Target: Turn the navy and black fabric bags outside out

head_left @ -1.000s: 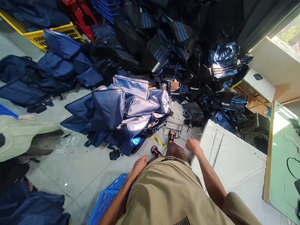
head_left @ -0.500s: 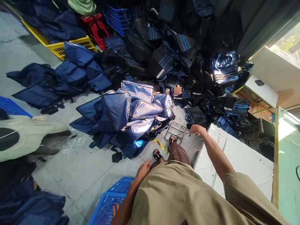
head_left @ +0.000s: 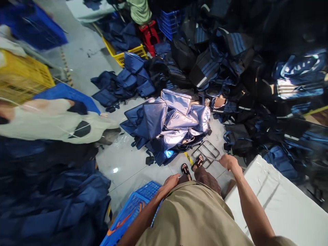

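Observation:
My right hand [head_left: 228, 162] is closed around one end of a thin grey pointed tool [head_left: 213, 159], whose exact kind I cannot make out. Below the tool, a dark metal frame [head_left: 208, 163] lies by my sandalled feet. Over my left thigh rests my left hand [head_left: 171, 182], fingers stretched out and holding nothing. In front of my feet is a heap of shiny navy bags [head_left: 176, 102], with panels turned up to the light.
A white-wrapped block [head_left: 284, 201] stands at my right, a blue plastic crate [head_left: 125, 212] at my left. Dark striped backpacks [head_left: 207, 68] are piled behind. Another person in pale clothing [head_left: 51, 119] bends at left beside more navy bags [head_left: 64, 205]. A yellow crate [head_left: 138, 51] is farther back.
The view has swung left, bringing more of the other person and a yellow crate into sight. My right hand still grips the thin tool; my left hand stays at my thigh.

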Available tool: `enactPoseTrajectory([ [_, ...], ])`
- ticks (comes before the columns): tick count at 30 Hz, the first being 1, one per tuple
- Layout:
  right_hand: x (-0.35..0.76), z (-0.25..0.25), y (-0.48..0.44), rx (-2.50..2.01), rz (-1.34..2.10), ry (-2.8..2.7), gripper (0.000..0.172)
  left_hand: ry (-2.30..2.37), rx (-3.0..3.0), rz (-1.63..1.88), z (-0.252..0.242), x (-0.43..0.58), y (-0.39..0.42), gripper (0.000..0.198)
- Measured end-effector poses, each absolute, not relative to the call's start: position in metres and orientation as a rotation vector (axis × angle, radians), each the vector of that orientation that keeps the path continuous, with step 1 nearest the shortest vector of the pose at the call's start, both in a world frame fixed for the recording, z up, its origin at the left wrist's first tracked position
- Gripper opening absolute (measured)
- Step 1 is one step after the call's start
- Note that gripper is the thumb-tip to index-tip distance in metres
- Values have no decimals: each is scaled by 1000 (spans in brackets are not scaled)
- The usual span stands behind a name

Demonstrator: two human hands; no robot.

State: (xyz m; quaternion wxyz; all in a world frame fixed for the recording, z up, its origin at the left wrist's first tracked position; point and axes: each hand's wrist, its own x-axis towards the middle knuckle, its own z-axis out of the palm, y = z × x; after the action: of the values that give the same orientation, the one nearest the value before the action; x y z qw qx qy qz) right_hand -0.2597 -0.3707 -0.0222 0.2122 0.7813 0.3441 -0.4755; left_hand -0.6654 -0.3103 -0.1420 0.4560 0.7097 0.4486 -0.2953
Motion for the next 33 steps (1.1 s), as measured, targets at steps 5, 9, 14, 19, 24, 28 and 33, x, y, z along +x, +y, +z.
enactPoseTrajectory([
  [5,-254,-34,-374,2184,-1335,1015,44,1093,1800,-700,-133,-633,-277,51],
  [9,-254,-38,-376,2181,-1321,1048,44,1121,1820,-654,-129,-620,-252,54],
  [14,-253,-42,-374,2161,-1376,1019,43,1184,1788,-682,-130,-629,-215,50],
  [19,-259,-50,-376,2216,-1300,971,41,1295,1764,-656,-140,-659,-148,49],
  [24,-271,-55,-384,2239,-1132,965,45,1474,1766,-573,-151,-693,-44,59],
  [28,-278,-53,-377,2229,-1083,1000,44,1667,1765,-472,-161,-720,46,67],
  [33,-299,-42,-341,2118,-1119,1034,51,1816,1753,-344,-178,-741,134,85],
])
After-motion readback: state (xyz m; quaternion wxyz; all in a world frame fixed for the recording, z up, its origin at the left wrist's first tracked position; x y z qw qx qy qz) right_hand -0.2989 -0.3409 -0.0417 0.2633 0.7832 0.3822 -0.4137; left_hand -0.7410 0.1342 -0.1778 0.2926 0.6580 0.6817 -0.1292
